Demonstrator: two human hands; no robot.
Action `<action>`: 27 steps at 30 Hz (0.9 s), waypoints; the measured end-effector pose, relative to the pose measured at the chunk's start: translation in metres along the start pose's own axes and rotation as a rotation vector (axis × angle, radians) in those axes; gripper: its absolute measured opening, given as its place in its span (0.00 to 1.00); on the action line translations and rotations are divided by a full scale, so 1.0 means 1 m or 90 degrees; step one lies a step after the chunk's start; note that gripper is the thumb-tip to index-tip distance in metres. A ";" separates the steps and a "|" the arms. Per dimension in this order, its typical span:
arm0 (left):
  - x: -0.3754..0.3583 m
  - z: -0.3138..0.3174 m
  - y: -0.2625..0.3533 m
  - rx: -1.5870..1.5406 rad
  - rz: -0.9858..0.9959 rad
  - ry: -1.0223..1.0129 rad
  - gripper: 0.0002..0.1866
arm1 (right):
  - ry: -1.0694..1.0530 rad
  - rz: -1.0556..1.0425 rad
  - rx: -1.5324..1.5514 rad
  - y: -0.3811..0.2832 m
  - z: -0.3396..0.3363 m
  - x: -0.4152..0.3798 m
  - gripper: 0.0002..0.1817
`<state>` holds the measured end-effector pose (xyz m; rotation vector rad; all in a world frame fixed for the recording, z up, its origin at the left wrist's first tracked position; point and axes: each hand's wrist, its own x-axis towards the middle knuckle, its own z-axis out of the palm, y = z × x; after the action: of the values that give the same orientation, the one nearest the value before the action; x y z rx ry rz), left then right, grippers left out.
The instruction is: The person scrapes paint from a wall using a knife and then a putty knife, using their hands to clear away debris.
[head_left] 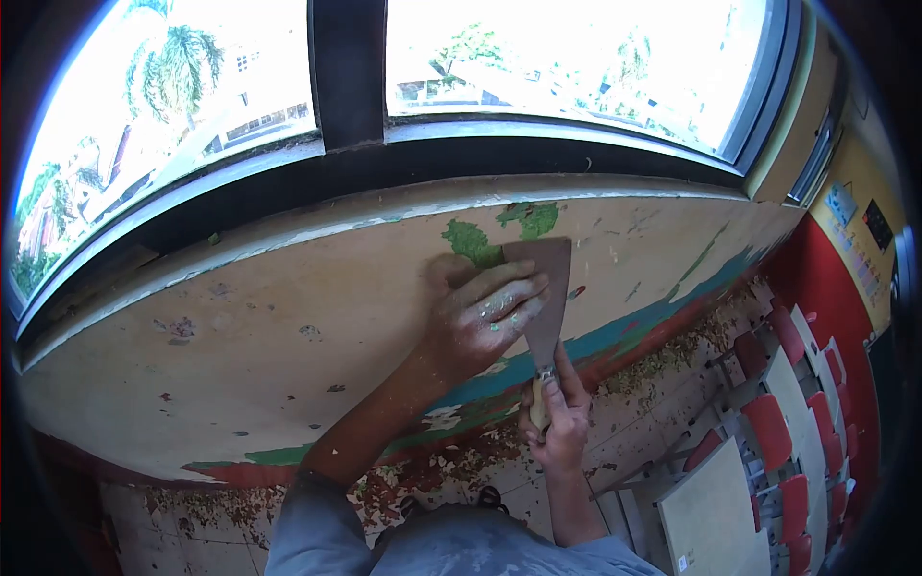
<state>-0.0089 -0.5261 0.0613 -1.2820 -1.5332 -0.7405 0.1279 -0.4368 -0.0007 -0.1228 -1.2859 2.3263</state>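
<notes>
Beyond both hands curves a broad wall [240,365], its beige surface pitted and scuffed with small dark scars. Above the left hand, large glass windows [576,67] sit in a thick, dark frame [349,77]. Below the hands spreads a pale tiled floor [619,446], littered along the wall's foot with curled paint flakes [663,370]. Right of the right hand stand chairs [768,432] with smooth red backs and flat, pale boards. Nearer that hand, a ragged blue band [600,344] runs along the lower wall, edged with green and red.

The left hand [485,312], dusted white, has its fingers bent and close together against the blade; whether its thumb pinches it cannot be told. The right hand [562,427] is wrapped around the handle of the scraper [552,298], which slants up from that grip past the left fingertips, its flat, dull metal blade flaring wide against the wall. Just above the left hand are jagged green paint patches [471,240].
</notes>
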 end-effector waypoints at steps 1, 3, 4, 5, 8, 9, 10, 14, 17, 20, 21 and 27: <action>0.000 -0.003 0.000 0.021 0.006 -0.013 0.14 | -0.014 -0.011 -0.010 -0.001 0.000 0.006 0.25; 0.004 -0.008 -0.001 0.055 0.015 -0.024 0.15 | -0.035 -0.023 -0.030 -0.002 -0.001 0.013 0.25; 0.011 -0.011 -0.002 0.068 0.018 -0.020 0.15 | -0.037 -0.018 -0.033 -0.004 -0.002 0.013 0.25; 0.012 -0.011 -0.002 0.067 0.014 -0.019 0.15 | -0.040 -0.015 -0.037 -0.006 -0.001 0.013 0.25; -0.001 -0.005 0.002 0.035 -0.008 -0.028 0.13 | -0.038 0.006 -0.013 -0.002 -0.004 0.005 0.25; -0.004 -0.004 0.004 0.059 -0.016 -0.025 0.13 | -0.037 0.016 0.001 0.001 -0.005 0.004 0.25; -0.003 -0.004 0.000 0.062 -0.015 -0.005 0.13 | -0.055 -0.003 -0.008 -0.001 -0.001 0.010 0.25; 0.010 -0.009 -0.003 0.061 -0.023 0.016 0.13 | -0.076 -0.024 -0.037 -0.007 0.002 0.017 0.25; -0.006 0.000 -0.001 0.025 -0.039 -0.001 0.12 | -0.073 -0.008 -0.016 -0.001 -0.003 0.007 0.25; -0.005 -0.003 -0.005 0.039 -0.003 -0.007 0.12 | -0.066 -0.010 -0.028 -0.004 0.001 0.016 0.25; 0.005 -0.006 -0.007 0.047 -0.001 0.001 0.12 | -0.054 -0.008 -0.040 -0.005 0.002 0.017 0.25; -0.009 -0.005 -0.002 0.052 0.012 -0.024 0.12 | -0.051 0.020 -0.008 0.003 -0.003 0.007 0.25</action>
<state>-0.0099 -0.5348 0.0547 -1.2545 -1.5645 -0.6387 0.1216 -0.4332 -0.0040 -0.0557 -1.3468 2.3713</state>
